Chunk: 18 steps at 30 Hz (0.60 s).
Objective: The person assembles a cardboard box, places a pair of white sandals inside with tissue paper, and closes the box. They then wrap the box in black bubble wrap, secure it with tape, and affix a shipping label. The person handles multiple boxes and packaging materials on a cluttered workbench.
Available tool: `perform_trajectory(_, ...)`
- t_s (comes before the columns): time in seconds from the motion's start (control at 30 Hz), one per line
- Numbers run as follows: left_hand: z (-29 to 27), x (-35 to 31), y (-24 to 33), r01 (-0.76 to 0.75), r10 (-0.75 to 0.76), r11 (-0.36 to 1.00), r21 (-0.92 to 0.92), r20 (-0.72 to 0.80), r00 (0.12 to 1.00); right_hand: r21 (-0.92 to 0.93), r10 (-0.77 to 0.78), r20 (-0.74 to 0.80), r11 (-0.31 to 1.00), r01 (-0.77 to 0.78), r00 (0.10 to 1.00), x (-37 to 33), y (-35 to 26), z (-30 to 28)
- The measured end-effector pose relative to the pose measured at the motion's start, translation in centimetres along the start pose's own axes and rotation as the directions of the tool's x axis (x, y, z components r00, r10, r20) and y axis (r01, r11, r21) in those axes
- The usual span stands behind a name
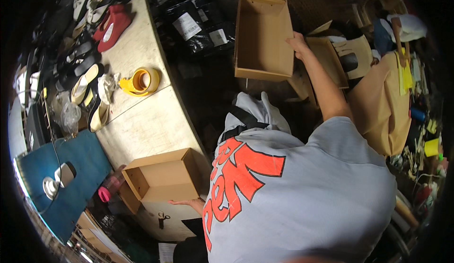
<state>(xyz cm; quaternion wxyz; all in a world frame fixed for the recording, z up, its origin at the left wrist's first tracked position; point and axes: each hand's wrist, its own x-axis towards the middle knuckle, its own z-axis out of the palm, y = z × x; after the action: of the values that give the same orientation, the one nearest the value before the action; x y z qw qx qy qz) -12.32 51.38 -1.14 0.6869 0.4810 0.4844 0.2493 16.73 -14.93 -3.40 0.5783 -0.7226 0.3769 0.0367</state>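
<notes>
My right hand (298, 45) is closed on the right side wall of an open brown cardboard box (264, 36), which hangs above the floor with its inside facing up. Low on the left, my left hand (187, 203) is stretched out, fingers flat, at the near edge of a second open cardboard box (166, 175). That box rests at the table's edge, and I cannot tell whether the hand bears any of its weight. Scissors with dark handles (163, 219) lie close to that hand.
On the pale table (137, 126) are a yellow tape dispenser (142, 81), red shoes (113, 26) and several sandals. Black wrapped parcels (194, 26) lie beyond it. More cardboard (326, 59) and a brown sheet (383, 107) are at right, with another person (402, 29) behind.
</notes>
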Motion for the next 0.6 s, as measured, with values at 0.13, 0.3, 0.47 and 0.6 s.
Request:
perform_trajectory(0.13, -0.3, 0.8, 0.2, 0.019, -0.02, 0.999, 0.032, 0.012, 1.0, 0.136, 0.178, 0.092, 0.972, -0.19, 0.98, 0.1, 4.3, -9.1)
perform_trajectory(0.3, 0.6, 1.1, 0.2, 0.039, -0.039, 0.999, -0.007, 0.025, 0.999, -0.066, 0.201, 0.115, 0.979, -0.194, 0.973, -0.2, 4.5, -18.4)
perform_trajectory(0.47, 2.9, -1.5, 1.1, 0.054, -0.051, 0.995, -0.083, 0.028, 0.998, -0.094, 0.034, 0.385, 0.996, 0.003, 0.922, 3.7, -3.0, -10.7)
perform_trajectory(0.6, 4.9, -3.7, 1.6, 0.058, -0.062, 0.992, -0.109, -0.031, 0.998, -0.185, -0.198, 0.636, 0.899, 0.397, 0.746, 7.3, -14.3, 2.2)
